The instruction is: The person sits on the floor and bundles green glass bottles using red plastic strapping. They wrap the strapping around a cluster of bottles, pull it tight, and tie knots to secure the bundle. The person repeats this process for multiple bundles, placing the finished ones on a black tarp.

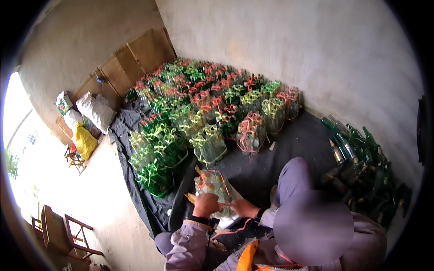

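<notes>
A bundle of clear glass bottles [222, 184] stands in front of me on a pale flat board [230, 223], with pinkish-red plastic twine [222, 204] around it. My left hand [206, 204] is closed at the near left side of the bundle, gripping the twine. On the near right side, my right hand [244, 207] pinches the same twine, which runs between both hands. A loose length of twine [237, 231] trails below toward my lap. The fingertips of my left hand are hidden behind its back.
Many tied bundles of green and clear bottles [208, 145] fill the dark tarp [288, 142] ahead. Loose bottles [366, 169] lie heaped at right beside the wall [288, 40]. Stuffed sacks [96, 110] and a wooden chair [79, 233] are at left. A blurred disc covers the lower right.
</notes>
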`<action>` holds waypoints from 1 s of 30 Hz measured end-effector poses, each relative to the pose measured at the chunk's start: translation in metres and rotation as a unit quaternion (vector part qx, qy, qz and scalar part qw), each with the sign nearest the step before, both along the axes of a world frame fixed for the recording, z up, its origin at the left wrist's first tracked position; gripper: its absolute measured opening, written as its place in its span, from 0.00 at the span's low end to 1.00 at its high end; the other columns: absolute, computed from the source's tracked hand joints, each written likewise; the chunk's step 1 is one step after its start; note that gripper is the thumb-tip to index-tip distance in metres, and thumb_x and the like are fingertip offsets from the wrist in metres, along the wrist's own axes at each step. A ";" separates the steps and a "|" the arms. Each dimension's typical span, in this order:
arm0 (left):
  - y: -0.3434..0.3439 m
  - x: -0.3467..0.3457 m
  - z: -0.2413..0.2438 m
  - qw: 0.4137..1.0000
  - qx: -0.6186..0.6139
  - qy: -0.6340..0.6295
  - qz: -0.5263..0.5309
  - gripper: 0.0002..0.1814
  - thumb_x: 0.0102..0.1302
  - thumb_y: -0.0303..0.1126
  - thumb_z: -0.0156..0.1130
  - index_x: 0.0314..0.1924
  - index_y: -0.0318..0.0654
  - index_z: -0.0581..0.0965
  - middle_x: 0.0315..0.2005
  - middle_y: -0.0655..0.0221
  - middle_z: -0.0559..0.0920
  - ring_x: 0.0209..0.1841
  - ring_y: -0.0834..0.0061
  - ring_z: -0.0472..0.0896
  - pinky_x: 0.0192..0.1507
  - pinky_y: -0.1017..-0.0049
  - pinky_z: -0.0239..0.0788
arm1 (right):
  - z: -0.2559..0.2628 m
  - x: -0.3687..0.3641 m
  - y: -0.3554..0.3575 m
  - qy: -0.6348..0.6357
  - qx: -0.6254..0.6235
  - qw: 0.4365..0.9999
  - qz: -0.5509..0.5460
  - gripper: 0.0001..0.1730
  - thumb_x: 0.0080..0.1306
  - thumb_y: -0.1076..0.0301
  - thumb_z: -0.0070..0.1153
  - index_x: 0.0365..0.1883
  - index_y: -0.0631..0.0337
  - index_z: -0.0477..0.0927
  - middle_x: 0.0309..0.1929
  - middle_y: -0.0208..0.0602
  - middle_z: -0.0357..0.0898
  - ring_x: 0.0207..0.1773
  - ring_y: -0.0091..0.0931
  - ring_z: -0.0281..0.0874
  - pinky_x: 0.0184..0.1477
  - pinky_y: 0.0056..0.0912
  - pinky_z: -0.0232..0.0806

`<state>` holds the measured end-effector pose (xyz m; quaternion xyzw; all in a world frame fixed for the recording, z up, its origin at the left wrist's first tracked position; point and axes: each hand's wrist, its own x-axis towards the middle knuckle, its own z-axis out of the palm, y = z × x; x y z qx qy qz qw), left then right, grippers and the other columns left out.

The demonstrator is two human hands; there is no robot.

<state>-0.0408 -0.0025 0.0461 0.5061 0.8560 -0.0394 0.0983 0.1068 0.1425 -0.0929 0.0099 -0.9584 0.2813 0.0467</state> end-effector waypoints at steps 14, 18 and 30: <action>-0.022 -0.029 -0.013 0.990 0.132 0.037 0.031 0.07 0.58 0.36 0.61 0.28 0.45 0.84 0.32 0.62 0.85 0.38 0.56 0.85 0.40 0.57 0.77 | 0.019 -0.005 -0.021 -0.005 -0.260 0.961 -0.099 0.15 0.75 0.60 0.49 0.34 0.63 0.75 0.29 0.43 0.80 0.33 0.40 0.82 0.38 0.45 0.71; -0.020 -0.034 -0.019 0.982 0.168 0.087 0.001 0.07 0.59 0.35 0.59 0.26 0.47 0.82 0.31 0.64 0.84 0.37 0.59 0.84 0.37 0.58 0.75 | 0.025 -0.003 -0.021 -0.018 -0.301 0.948 -0.098 0.15 0.77 0.62 0.46 0.34 0.63 0.75 0.26 0.35 0.78 0.27 0.28 0.79 0.32 0.37 0.70; -0.011 -0.037 -0.016 0.975 0.212 0.071 0.019 0.04 0.58 0.36 0.65 0.27 0.49 0.82 0.31 0.73 0.84 0.43 0.66 0.80 0.45 0.63 0.66 | 0.012 -0.005 -0.024 -0.022 -0.358 0.928 -0.101 0.11 0.77 0.67 0.46 0.40 0.63 0.78 0.24 0.29 0.74 0.24 0.22 0.72 0.29 0.31 0.67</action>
